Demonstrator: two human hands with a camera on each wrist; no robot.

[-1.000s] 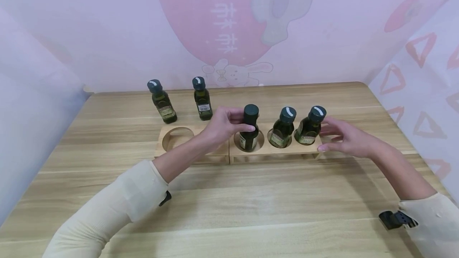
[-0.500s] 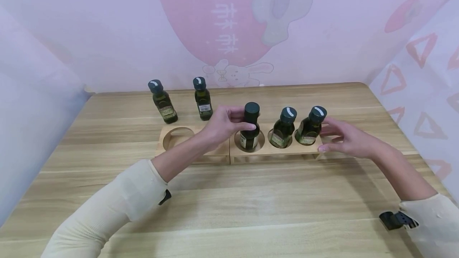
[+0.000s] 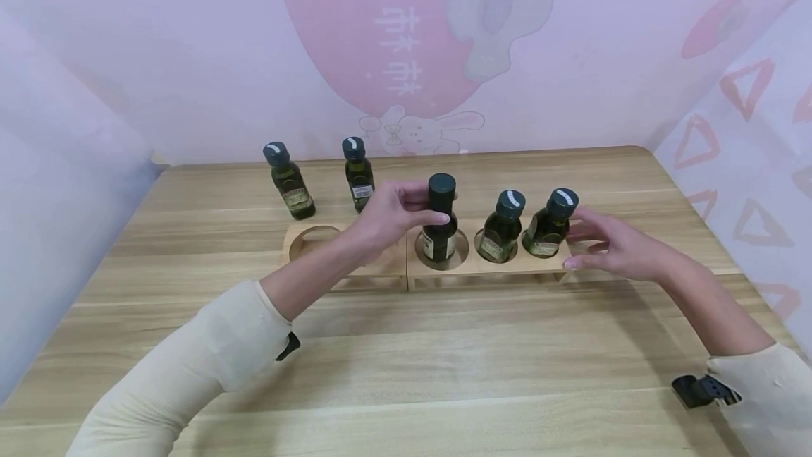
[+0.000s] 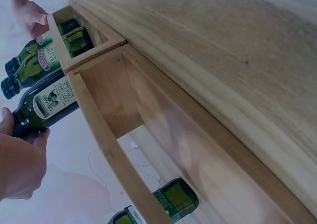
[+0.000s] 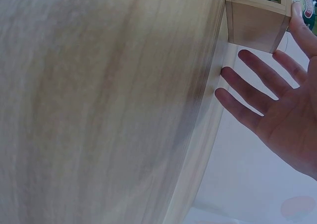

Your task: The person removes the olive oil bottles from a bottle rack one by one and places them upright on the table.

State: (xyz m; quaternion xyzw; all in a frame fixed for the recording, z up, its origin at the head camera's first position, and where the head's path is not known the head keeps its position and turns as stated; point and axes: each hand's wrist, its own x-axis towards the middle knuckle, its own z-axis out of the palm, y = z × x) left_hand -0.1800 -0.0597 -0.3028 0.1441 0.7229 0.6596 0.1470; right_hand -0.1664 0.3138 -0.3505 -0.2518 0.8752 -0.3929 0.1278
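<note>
My left hand (image 3: 388, 223) pinches a dark, black-capped oil bottle (image 3: 440, 230) by its neck and shoulder. The bottle stands upright in the left hole of the right-hand wooden rack (image 3: 466, 275); its cream label shows in the left wrist view (image 4: 53, 101). Two green oil bottles with white-marked caps, a middle one (image 3: 499, 235) and a right one (image 3: 547, 228), sit in that rack's other holes. At the rack's right end is my right hand (image 3: 618, 245), fingers spread and fairly straight, with thumb and index fingertips at the end piece (image 5: 256, 28).
A second wooden rack (image 3: 293, 235) adjoins on the left, partly behind my left forearm, with a bare hole at its left end. Behind it two more green bottles, a left one (image 3: 292, 189) and a right one (image 3: 359, 173), stand on the wooden table (image 3: 444, 372). A printed wall covering (image 3: 222, 55) rises behind.
My left hand has raised the dark bottle slightly, and its cap stands higher in the head view. My right hand and the racks have stayed put.
</note>
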